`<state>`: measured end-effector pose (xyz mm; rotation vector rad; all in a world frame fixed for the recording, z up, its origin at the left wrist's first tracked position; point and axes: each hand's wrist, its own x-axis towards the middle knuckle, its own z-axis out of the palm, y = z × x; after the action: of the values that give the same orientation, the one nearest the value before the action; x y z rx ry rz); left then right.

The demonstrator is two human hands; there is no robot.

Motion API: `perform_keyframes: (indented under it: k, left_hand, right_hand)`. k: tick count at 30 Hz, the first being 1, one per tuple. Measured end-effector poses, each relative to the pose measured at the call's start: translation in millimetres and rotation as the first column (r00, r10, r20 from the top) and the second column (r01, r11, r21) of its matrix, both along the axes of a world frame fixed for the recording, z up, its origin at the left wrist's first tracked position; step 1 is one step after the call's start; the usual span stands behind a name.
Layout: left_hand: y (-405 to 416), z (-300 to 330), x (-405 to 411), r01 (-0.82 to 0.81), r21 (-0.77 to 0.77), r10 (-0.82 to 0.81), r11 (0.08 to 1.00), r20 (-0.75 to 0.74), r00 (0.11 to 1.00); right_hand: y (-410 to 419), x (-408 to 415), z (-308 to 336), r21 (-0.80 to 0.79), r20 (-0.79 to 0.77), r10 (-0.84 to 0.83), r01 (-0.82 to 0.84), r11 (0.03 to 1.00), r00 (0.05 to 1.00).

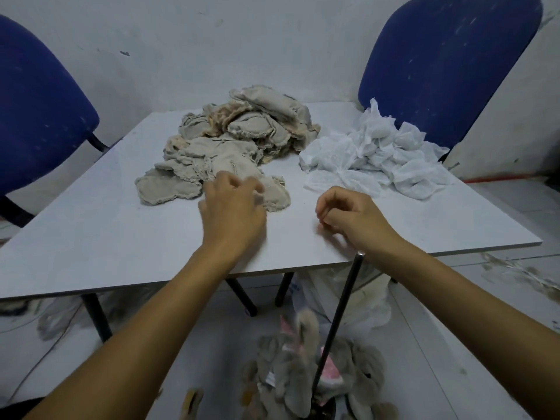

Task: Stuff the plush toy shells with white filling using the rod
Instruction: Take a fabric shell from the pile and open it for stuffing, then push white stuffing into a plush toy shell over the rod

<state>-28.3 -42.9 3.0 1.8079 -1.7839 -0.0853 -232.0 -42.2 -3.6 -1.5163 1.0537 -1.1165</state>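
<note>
Your left hand (233,204) hovers low over the near edge of the pile of plush shells (230,140) on the tabletop (91,231), its fingers (242,184) loosely curled and bunched toward the nearest flat shell (274,197); motion blur hides whether they already pinch the cloth, so I cannot tell. Your right hand (348,216) rests just beside it with curled fingers and seems to hold nothing. The shells lie directly beyond and under your left fingertips, and the white filling (375,153), bundled in thin translucent wraps, lies beyond your right fingers, near but not touching them. The rod (339,316) stands below your right wrist, leaning against the tabletop edge with its lower end down among finished toys (306,371) in a container on the floor. Expect the shells to be very light, limp and a little clingy, with frayed seam edges, so a flat press would likely drag several at once. Pinch one edge of the nearest shell between thumb and forefinger and peel it off the heap, ideally at its open end if you can find it. The filling will probably compress to almost nothing and its wrap may slide or tear, so gather it in a loose fist. The rod looks stiff, smooth and slim; grip it partway down the shaft for control, because a hard push could burst a seam.
</note>
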Motion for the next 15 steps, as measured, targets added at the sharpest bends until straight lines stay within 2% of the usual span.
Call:
perform_keyframes:
  k: [2,4,6,8,9,10,11,12,13,14,15]
  left_hand:
    - [0.5,-7.5,6.3,-0.071,0.132,0.062,0.989,0.072,0.995]
    - [1.0,-10.7,10.1,0.03,0.034,-0.03,0.999,-0.026,0.999]
    - [7.0,-4.6,6.8,0.215,-0.106,-0.229,0.971,-0.145,0.962]
    - [13.6,4.1,-1.8,0.486,-0.08,-0.488,0.87,-0.274,0.829]
    - [17.4,7.5,-6.8,0.589,-0.019,-0.554,0.808,-0.367,0.748]
    - [20.5,8.5,-11.2,0.642,0.029,-0.564,0.766,-0.449,0.693]
    - [21.9,6.7,-14.2,0.636,0.046,-0.54,0.771,-0.482,0.69]
    - [22.0,4.6,-15.3,0.568,0.034,-0.496,0.822,-0.448,0.744]
    - [19.6,1.6,-14.9,0.448,0.002,-0.421,0.894,-0.343,0.84]
    - [17.8,-0.3,-13.6,0.307,-0.018,-0.303,0.952,-0.219,0.927]
    - [16.0,-0.8,-11.9,0.184,0.012,-0.181,0.983,-0.13,0.975]
  right_hand:
    - [-1.4,0.7,-0.7,-0.026,-0.067,-0.025,0.024,0.999,0.997]
    - [-2.4,0.7,-1.0,-0.034,-0.127,-0.063,0.059,0.998,0.99]
    - [-2.9,4.3,0.1,-0.013,-0.171,-0.072,0.071,0.997,0.983]
    - [-5.0,7.5,0.6,0.034,-0.161,-0.043,0.049,0.998,0.986]
    - [-7.0,7.1,2.6,0.027,-0.189,-0.048,0.054,0.998,0.981]
    - [-9.1,5.9,5.1,0.001,-0.252,-0.061,0.063,0.998,0.966]
    - [-11.1,4.9,6.9,-0.023,-0.32,-0.074,0.07,0.997,0.945]
    - [-12.0,4.0,7.8,-0.039,-0.375,-0.081,0.071,0.997,0.923]
    - [-12.8,3.1,7.7,-0.05,-0.414,-0.092,0.079,0.996,0.906]
    - [-13.3,3.1,7.2,-0.067,-0.428,-0.112,0.092,0.994,0.897]
    - [-12.4,3.6,6.5,-0.088,-0.428,-0.127,0.099,0.991,0.895]
